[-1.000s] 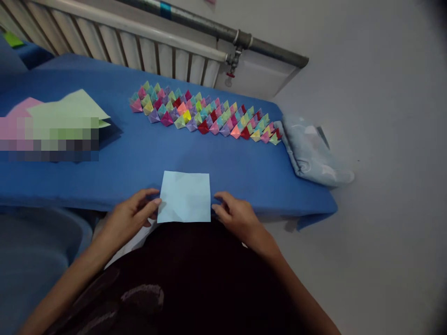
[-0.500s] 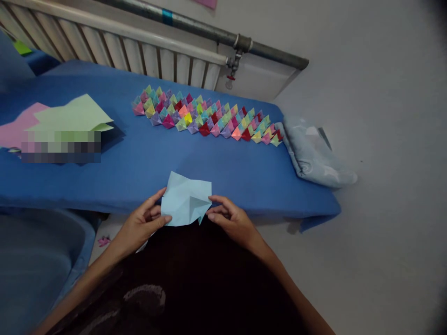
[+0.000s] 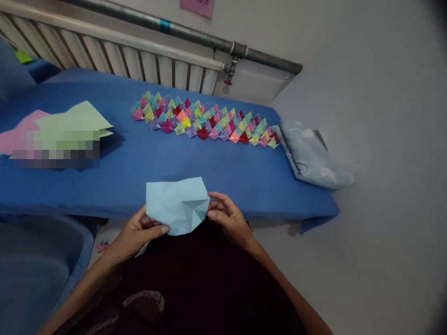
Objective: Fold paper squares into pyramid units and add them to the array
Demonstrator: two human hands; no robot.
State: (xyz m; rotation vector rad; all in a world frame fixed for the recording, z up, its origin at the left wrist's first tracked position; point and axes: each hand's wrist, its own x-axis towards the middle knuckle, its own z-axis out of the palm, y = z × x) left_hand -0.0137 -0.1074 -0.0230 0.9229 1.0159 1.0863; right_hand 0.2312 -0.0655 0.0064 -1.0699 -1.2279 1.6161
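A light blue sheet of origami paper (image 3: 167,197), marked with fold creases and slightly raised near its right side, is held up before my lap. My left hand (image 3: 141,230) is closed on its lower left edge, thumb on top and fingers underneath. At the right edge, my right hand (image 3: 228,218) pinches the paper between thumb and fingers. Beyond the hands, on the blue-covered table (image 3: 139,163), stand rows of small folded paper pieces (image 3: 209,121) in many colours.
Pink paper (image 3: 17,132) and pale green paper (image 3: 70,121) lie at the table's left. A folded grey-blue cloth (image 3: 307,153) rests at the right end. Behind the table are a radiator (image 3: 150,65) and a pipe (image 3: 195,37). A blue chair (image 3: 35,260) stands at lower left.
The blue paper has been turned and shifted a little left and down, with its upper left corner now squared outward. Both hands stay at its edges. The head view has tilted slightly.
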